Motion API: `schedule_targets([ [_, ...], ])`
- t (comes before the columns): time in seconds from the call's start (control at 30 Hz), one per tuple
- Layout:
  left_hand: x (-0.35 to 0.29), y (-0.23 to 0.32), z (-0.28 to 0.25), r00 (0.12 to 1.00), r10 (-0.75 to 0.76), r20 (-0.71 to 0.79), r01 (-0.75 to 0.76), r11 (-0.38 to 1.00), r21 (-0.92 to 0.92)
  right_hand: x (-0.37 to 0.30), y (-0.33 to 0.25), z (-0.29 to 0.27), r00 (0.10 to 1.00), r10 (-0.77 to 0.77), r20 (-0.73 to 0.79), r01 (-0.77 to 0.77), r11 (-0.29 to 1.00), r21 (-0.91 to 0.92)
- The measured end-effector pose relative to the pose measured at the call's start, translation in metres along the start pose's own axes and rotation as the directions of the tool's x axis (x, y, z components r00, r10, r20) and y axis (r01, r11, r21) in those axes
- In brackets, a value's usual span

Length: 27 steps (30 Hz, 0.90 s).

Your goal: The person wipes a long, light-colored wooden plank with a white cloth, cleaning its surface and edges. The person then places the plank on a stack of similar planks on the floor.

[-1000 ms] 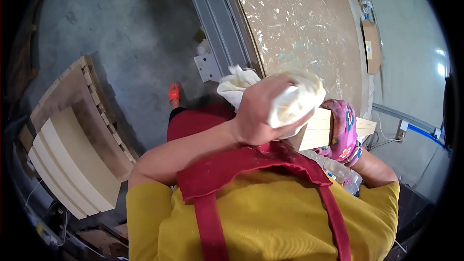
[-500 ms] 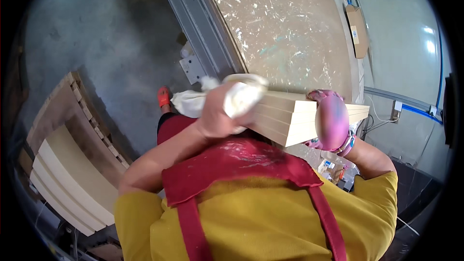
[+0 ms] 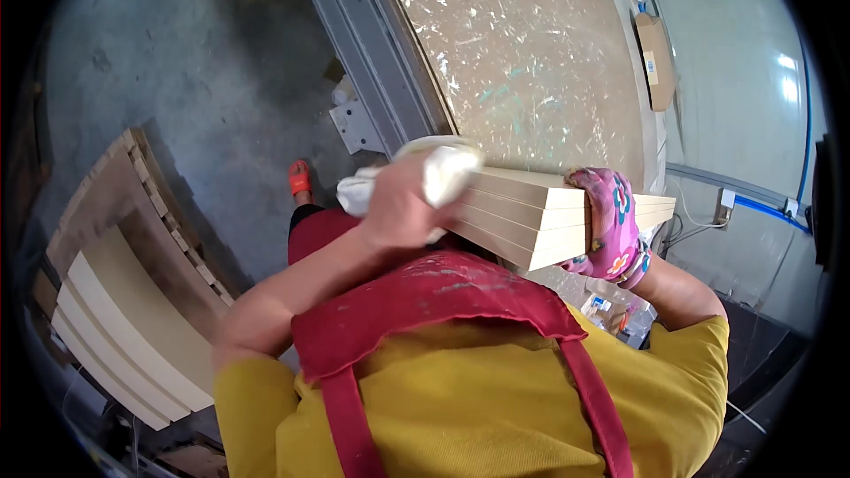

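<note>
To our left a stack of pale boards (image 3: 133, 327) leans by the floor; our left hand (image 3: 398, 208) presses a bunched white rag (image 3: 443, 173) onto the held stack of wooden panels (image 3: 531, 217), our gloved right hand (image 3: 611, 221) wrapped around its end, at chest height.

Bright, even daylight — sharp centre, fisheye-bent dark rim — wall glare right.

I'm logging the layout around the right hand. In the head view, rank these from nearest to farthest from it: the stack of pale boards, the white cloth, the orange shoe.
From the right hand:
1. Stack of pale boards: gripped at its end by this hand.
2. White cloth: at the boards' other side, under the left hand.
3. Orange shoe: far left, down on the concrete floor.
</note>
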State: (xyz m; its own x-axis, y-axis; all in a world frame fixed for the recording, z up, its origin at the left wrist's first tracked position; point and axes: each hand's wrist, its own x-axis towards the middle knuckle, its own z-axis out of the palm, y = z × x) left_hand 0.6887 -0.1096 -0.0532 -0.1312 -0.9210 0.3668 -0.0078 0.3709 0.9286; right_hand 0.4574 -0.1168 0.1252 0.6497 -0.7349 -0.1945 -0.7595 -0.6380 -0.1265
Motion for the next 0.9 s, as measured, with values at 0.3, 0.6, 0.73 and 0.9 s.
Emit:
schedule_targets([
  [0.3, 0.023, 0.016, -0.010, 0.989, -0.050, 0.136, 0.043, 0.998, 0.054, -0.005, 0.004, 0.003, 1.000, 0.007, 0.003, -0.007, 1.000, -0.004],
  [0.6, 0.020, 0.014, -0.009, 0.883, -0.458, 0.104, 0.468, 0.876, -0.115, -0.003, 0.004, 0.003, 1.000, 0.031, -0.005, -0.031, 1.000, 0.001],
  [0.73, 0.016, 0.017, -0.003, 0.983, -0.169, 0.070, 0.179, 0.968, -0.177, 0.000, 0.000, -0.001, 0.999, 0.026, 0.025, -0.025, 1.000, -0.008],
  [0.9, 0.002, -0.005, 0.016, 0.994, 0.093, -0.049, -0.104, 0.922, -0.373, 0.000, -0.002, -0.001, 1.000, 0.003, -0.003, -0.003, 1.000, -0.019],
])
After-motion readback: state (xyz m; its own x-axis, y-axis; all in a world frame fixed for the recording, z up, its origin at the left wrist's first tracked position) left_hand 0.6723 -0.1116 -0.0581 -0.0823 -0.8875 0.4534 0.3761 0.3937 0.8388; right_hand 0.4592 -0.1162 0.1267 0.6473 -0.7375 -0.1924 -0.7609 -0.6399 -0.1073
